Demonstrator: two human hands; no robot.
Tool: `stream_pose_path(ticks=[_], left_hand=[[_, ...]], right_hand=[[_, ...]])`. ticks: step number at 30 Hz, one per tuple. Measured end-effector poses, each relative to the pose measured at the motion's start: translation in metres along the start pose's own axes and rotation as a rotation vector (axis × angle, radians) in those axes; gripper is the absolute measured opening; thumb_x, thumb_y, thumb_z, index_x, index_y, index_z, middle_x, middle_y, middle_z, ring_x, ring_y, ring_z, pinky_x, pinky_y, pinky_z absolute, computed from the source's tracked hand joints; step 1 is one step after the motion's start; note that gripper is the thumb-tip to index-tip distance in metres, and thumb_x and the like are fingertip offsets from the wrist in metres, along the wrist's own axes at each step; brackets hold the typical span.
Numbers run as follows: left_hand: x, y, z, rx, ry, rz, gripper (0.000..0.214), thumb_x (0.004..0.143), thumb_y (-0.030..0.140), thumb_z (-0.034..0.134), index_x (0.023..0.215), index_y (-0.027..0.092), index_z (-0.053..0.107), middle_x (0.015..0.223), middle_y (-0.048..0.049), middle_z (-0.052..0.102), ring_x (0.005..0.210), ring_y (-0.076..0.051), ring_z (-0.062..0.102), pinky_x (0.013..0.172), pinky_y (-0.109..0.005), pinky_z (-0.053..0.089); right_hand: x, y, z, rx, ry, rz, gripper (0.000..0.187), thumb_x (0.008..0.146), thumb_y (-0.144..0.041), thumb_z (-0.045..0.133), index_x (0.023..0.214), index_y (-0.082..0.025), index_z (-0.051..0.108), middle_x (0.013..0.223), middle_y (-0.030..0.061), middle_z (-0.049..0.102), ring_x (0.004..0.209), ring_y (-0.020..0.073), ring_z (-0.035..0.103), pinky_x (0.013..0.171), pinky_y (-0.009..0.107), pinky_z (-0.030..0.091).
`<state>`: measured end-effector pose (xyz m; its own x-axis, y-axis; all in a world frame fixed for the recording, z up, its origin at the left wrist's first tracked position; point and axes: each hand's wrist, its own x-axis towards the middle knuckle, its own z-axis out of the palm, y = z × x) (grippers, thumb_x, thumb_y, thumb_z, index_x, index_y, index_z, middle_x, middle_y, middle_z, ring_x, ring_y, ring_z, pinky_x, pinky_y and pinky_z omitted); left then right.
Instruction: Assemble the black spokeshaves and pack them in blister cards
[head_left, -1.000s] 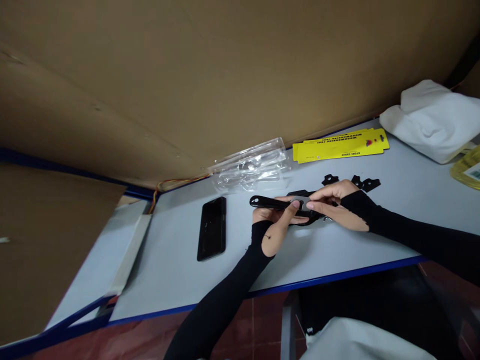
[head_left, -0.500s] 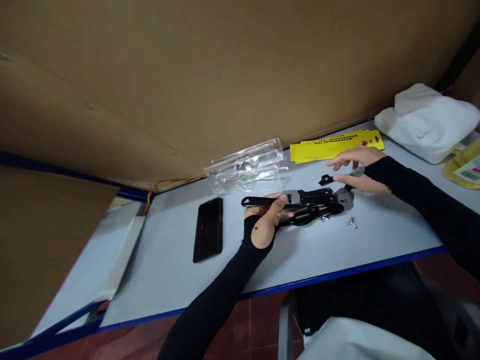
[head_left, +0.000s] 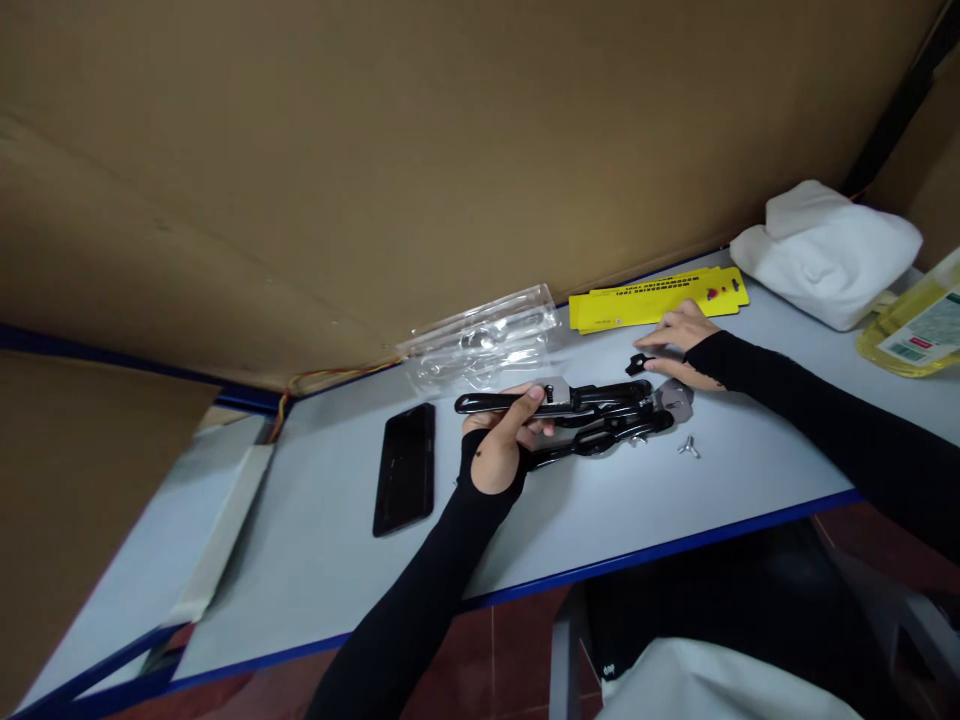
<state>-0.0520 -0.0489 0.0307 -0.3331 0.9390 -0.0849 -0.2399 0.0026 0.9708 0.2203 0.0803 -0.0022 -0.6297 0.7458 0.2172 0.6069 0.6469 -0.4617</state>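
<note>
My left hand point(head_left: 501, 432) grips the handle of a black metal tool point(head_left: 592, 412) that lies on the pale table point(head_left: 315, 560), its thumb on a grey metal plate. My right hand point(head_left: 675, 338) rests farther back, fingertips pinched on a small black plastic piece point(head_left: 640, 363). A small wing nut point(head_left: 687, 447) lies loose on the table just right of the tool. A grey metal blade point(head_left: 673, 398) sticks out at the tool's right end.
A black phone point(head_left: 405, 467) lies left of my left hand. A clear plastic blister pack point(head_left: 484, 340) and a yellow card point(head_left: 654, 296) lie along the cardboard wall. A white cloth point(head_left: 825, 250) and a yellow oil bottle point(head_left: 911, 325) sit at the right.
My right hand left the tool and moved back to the right, to the small black piece. The left hand kept its hold on the tool. The view shifted, and the bottle shows more.
</note>
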Motion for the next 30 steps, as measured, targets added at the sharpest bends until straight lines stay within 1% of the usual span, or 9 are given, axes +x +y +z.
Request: stream_pose_path(ticks=[5,9,13,15,17,19,22,27,30], left_hand=[[-0.002,-0.003,0.002,0.005,-0.031,-0.004,0.036,0.064,0.039,0.097,0.082,0.012,0.082,0.062,-0.0038,0.07,0.048,-0.013,0.06,0.048,-0.027,0.051],[-0.003,-0.009,0.003,0.024,-0.027,-0.023,0.037,0.065,0.041,0.097,0.083,0.012,0.083,0.066,-0.0052,0.073,0.046,-0.013,0.06,0.047,-0.027,0.051],[-0.006,-0.016,0.004,0.051,-0.011,0.006,0.038,0.066,0.042,0.097,0.085,0.012,0.082,0.069,-0.0063,0.075,0.045,-0.014,0.061,0.046,-0.028,0.051],[-0.009,-0.021,0.006,0.065,0.0,0.028,0.036,0.068,0.042,0.096,0.085,0.013,0.083,0.068,-0.0059,0.075,0.045,-0.015,0.062,0.046,-0.028,0.052],[-0.011,-0.024,0.01,0.057,0.016,0.037,0.034,0.07,0.041,0.096,0.086,0.013,0.083,0.068,-0.0054,0.076,0.045,-0.015,0.063,0.046,-0.027,0.054],[-0.014,-0.027,0.014,0.033,0.023,0.022,0.034,0.07,0.04,0.096,0.087,0.014,0.084,0.072,-0.0061,0.078,0.047,-0.015,0.067,0.048,-0.027,0.057],[-0.018,-0.027,0.019,-0.025,0.021,-0.018,0.037,0.066,0.041,0.098,0.087,0.014,0.084,0.083,-0.0092,0.082,0.058,-0.02,0.075,0.055,-0.03,0.065],[-0.021,-0.024,0.023,-0.078,-0.012,-0.057,0.041,0.063,0.041,0.1,0.087,0.012,0.083,0.088,-0.0115,0.082,0.072,-0.025,0.08,0.061,-0.032,0.069],[-0.021,-0.027,0.021,-0.081,-0.007,-0.041,0.041,0.063,0.041,0.101,0.088,0.013,0.084,0.093,-0.0111,0.083,0.076,-0.025,0.081,0.064,-0.032,0.07]], right_hand=[[0.004,-0.001,0.005,0.045,0.009,-0.002,0.025,0.091,-0.038,0.073,0.109,-0.023,0.083,0.099,0.0105,0.076,0.103,0.0301,0.054,0.095,0.044,0.042],[0.003,-0.011,-0.002,0.188,0.063,0.056,0.01,0.087,-0.029,0.072,0.089,-0.021,0.078,0.087,0.0053,0.077,0.09,0.0234,0.062,0.084,0.036,0.046],[0.0,-0.033,-0.01,0.403,0.171,0.149,0.017,0.085,-0.035,0.074,0.09,-0.019,0.074,0.084,0.004,0.076,0.073,0.0159,0.061,0.066,0.029,0.044],[-0.003,-0.049,-0.012,0.569,0.21,0.145,0.026,0.085,-0.041,0.076,0.097,-0.018,0.075,0.084,0.0045,0.078,0.071,0.0148,0.062,0.063,0.028,0.043],[-0.008,-0.066,-0.011,0.668,0.225,0.1,0.032,0.086,-0.043,0.078,0.105,-0.018,0.076,0.085,0.0051,0.08,0.073,0.0153,0.064,0.065,0.029,0.045],[-0.014,-0.082,-0.007,0.637,0.24,0.064,0.027,0.087,-0.04,0.078,0.105,-0.02,0.078,0.085,0.0047,0.081,0.076,0.0167,0.066,0.068,0.03,0.046],[-0.021,-0.097,0.003,0.499,0.286,0.082,0.014,0.088,-0.033,0.077,0.098,-0.025,0.083,0.081,0.0037,0.08,0.087,0.0208,0.067,0.075,0.033,0.049],[-0.023,-0.1,0.015,0.448,0.328,0.138,0.015,0.09,-0.034,0.078,0.101,-0.031,0.087,0.086,0.0034,0.08,0.094,0.0236,0.069,0.083,0.037,0.055],[-0.021,-0.1,0.019,0.425,0.341,0.132,0.011,0.086,-0.036,0.083,0.094,-0.029,0.087,0.089,0.0044,0.081,0.099,0.0246,0.071,0.088,0.039,0.056]])
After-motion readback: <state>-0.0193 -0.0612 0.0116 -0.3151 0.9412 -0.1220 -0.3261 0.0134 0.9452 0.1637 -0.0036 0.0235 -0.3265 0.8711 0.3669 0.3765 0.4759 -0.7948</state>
